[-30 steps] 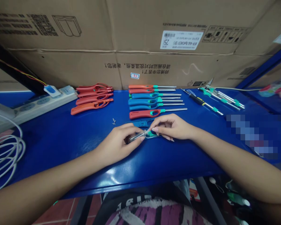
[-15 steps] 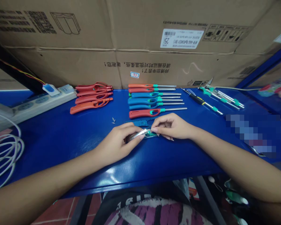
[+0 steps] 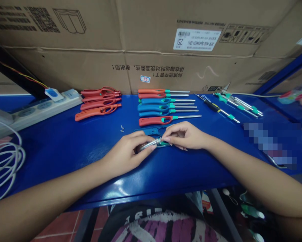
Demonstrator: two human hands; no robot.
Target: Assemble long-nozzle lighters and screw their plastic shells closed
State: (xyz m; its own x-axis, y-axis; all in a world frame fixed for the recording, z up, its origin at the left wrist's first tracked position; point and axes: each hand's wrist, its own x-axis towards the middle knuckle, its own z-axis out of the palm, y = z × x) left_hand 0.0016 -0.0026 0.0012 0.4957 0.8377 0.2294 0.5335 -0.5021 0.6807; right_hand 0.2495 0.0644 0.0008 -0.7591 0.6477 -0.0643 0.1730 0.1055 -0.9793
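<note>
While the left hand [image 3: 129,151] grips a clear tube [image 3: 147,145] between thumb and fingers, the right hand [image 3: 184,136] pinches its thumb and index finger together at the tube's green-fitted end. Just beyond the tube lies a blue handle shell [image 3: 151,130]. Farther back, assembled lighters [image 3: 154,121] lie in a column on the blue table [image 3: 110,188], screws [image 3: 122,128] to their left.

Tabletop [image 3: 65,158]: glossy blue. Far-left handles [image 3: 97,113]: orange-red. Screwdriver [image 3: 212,106], right: black, yellow band. Shirt [image 3: 161,225], near: purple, white, black print.
</note>
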